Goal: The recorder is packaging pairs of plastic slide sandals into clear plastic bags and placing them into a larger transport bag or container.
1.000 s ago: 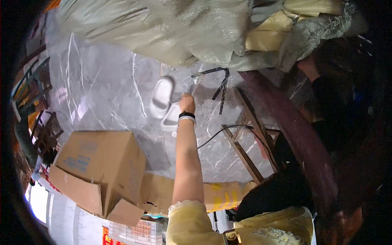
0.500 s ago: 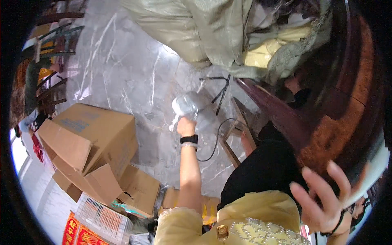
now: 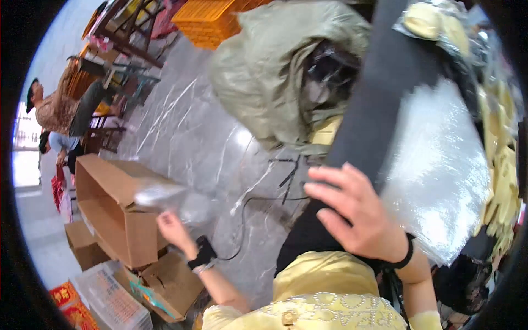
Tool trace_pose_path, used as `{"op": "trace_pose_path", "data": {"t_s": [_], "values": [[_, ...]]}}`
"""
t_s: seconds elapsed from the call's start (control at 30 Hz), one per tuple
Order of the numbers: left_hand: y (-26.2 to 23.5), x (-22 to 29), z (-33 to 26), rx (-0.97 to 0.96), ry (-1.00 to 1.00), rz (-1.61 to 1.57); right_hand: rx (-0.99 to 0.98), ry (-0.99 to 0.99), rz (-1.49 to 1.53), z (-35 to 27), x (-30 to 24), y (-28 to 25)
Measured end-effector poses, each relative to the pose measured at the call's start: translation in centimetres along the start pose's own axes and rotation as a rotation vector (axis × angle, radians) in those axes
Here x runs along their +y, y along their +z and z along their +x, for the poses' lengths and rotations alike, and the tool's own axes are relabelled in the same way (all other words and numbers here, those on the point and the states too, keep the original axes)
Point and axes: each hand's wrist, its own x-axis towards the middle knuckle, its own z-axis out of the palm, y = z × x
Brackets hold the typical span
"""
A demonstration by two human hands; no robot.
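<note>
My left hand point(image 3: 177, 234), with a dark band on its wrist, is closed on a clear plastic bag point(image 3: 190, 206). Motion blurs the bag, and I cannot make out what lies in it. It hangs over the floor close to the upper right edge of a cardboard box point(image 3: 113, 220) with its flaps apart. My right hand point(image 3: 360, 217) is in front of me beside the dark table, holding nothing, its fingers spread. To its right lies a stack of clear plastic bags point(image 3: 440, 170). Further right are pale yellow gloves point(image 3: 503, 187).
A large grey-green woven sack point(image 3: 275, 71) leans against the dark table point(image 3: 368, 104). Orange crates point(image 3: 206, 22) stand at the far side. A black cable point(image 3: 246, 220) runs over the marble floor point(image 3: 198, 121). Other people point(image 3: 60, 110) are at the far left.
My left hand has swung left with the bag, toward the cardboard box. My right hand has moved up and left. The view has turned, bringing the tabletop with bags and gloves into sight.
</note>
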Motion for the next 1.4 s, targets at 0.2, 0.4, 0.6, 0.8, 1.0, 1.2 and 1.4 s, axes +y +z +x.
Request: {"op": "trace_pose_path", "data": {"t_s": [0.2,0.4,0.6,0.8,1.0,1.2,1.4], "values": [[-8.6,21.7,-0.2,0.353,0.353,-0.838,0.202,-0.003,0.274,-9.3,-4.0,-4.9],[-9.3,37.9,-13.2,-0.21,1.231,-0.781,0.939,0.162,0.661,-18.0,-2.1,-6.2],[-5.1,40.0,-26.8,-1.165,1.743,-0.585,1.455,0.361,0.607,-22.2,2.4,-8.2],[-4.6,36.7,-21.9,-1.062,1.408,-0.636,1.415,0.746,-0.245,-28.1,6.8,-9.2],[4.6,31.9,-11.1,-0.656,0.661,-0.69,1.102,0.523,-0.734,-22.1,0.8,-5.8],[23.9,25.7,-3.8,-0.785,0.639,-0.333,0.211,0.308,-0.567,-14.2,2.2,-4.1],[41.0,32.1,-8.8,-1.381,-0.061,-0.781,0.07,0.258,-0.601,-12.9,5.2,-2.4]]}}
